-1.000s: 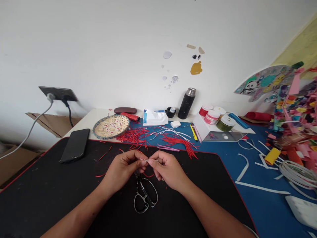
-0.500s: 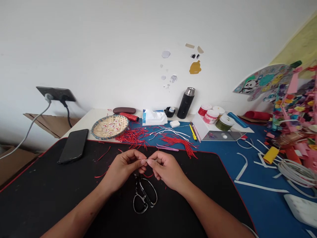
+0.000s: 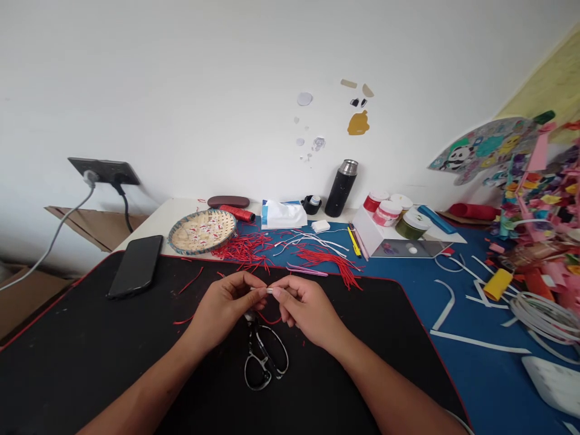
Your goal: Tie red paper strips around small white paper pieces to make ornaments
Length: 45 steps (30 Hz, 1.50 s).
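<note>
Between the fingertips of both hands is a small, thin whitish piece, too small to name. My left hand pinches one end of it between thumb and forefinger. The other end is pinched by my right hand, close enough that the fingertips nearly meet. Just below the hands, scissors lie on the black mat, their blades mostly hidden under my left hand. A red cord curves on the mat behind the scissors.
Behind the hands lie red cord pieces, white cords, purple tweezers and a woven basket. At left rests a phone. A black flask and paint jars stand at the back; white strips lie right.
The fingertips have shifted slightly, and more of the whitish piece shows between them. Both hands stay in nearly the same place; the view has moved very slightly.
</note>
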Motion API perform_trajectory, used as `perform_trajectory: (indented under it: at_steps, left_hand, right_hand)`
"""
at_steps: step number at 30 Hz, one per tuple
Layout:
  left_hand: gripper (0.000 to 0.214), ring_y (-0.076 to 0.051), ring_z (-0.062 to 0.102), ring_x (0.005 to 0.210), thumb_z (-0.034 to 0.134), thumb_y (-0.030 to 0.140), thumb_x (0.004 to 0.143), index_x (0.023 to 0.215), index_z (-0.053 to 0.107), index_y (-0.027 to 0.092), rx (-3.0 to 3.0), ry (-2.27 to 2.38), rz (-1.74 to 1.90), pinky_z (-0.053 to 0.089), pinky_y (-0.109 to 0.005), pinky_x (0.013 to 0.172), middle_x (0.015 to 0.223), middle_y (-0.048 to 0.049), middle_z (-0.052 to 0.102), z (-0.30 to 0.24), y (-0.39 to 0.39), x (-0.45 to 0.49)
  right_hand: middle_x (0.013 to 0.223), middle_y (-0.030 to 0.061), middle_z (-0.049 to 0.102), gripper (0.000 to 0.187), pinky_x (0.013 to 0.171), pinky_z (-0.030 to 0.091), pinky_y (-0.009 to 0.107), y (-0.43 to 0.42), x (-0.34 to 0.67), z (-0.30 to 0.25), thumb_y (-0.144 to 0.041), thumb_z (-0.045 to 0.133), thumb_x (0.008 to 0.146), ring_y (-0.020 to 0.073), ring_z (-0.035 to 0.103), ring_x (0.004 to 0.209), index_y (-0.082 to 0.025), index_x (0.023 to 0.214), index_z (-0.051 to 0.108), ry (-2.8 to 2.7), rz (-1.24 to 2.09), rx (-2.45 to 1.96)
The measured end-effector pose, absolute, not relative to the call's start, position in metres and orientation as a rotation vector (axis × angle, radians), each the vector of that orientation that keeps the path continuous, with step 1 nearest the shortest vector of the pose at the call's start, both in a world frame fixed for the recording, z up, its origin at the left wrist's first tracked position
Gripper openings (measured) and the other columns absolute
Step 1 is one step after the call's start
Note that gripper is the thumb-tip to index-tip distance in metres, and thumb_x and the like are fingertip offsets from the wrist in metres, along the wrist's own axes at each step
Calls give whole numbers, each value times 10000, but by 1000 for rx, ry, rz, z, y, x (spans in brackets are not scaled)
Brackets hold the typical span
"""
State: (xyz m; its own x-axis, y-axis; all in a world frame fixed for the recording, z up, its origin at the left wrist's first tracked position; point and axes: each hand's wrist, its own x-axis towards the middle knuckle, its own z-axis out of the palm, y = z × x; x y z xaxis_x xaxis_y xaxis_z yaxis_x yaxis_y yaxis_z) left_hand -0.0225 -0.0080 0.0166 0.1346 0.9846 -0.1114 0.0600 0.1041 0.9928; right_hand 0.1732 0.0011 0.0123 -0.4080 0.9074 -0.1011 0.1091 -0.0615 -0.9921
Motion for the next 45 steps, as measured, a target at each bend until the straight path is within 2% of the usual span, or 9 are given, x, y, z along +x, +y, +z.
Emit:
perform_trajectory:
  at_steps: [12,24,30,36,45]
  left_hand:
    - [273,-183,694,664,855,436,757,831,767,188,1163,1198,1050,529,-270,626,721,-33,764,13,-7,-25]
    - [263,-191,703,661,834,448,778,829,766,200,1267,1235,1055,538,-273,614,714,-28,769,16,-10,-22]
    - [243,-179,699,664,844,419,785,831,767,193,1228,1209,1056,532,-260,615,725,-28,771,15,-10,-23]
    - [225,-182,697,649,815,415,797,836,760,200,1283,1282,1097,531,-257,603,701,-14,762,18,-14,-20]
    - [164,-186,688,668,739,377,857,799,751,224,1538,1329,1121,521,-254,622,737,-12,765,20,-17,-17]
  right_hand:
    - [578,-38,591,314,462,364,205,1,173,13,-406,562,983,87,484,459,-157,1070,733,-1529,1594,-1099]
    - [592,-40,584,213,448,333,204,0,172,16,-369,590,973,88,472,462,-175,968,679,-1526,1551,-1133]
    - [557,-53,558,198,455,339,205,-1,171,18,-347,579,972,90,463,455,-172,958,672,-1523,1552,-1131]
    - [617,-45,589,191,450,342,204,-1,171,14,-349,615,945,85,477,458,-172,997,664,-1512,1546,-1128]
    - [628,-49,578,205,425,317,191,0,169,11,-380,635,929,79,465,457,-185,987,645,-1473,1593,-1124]
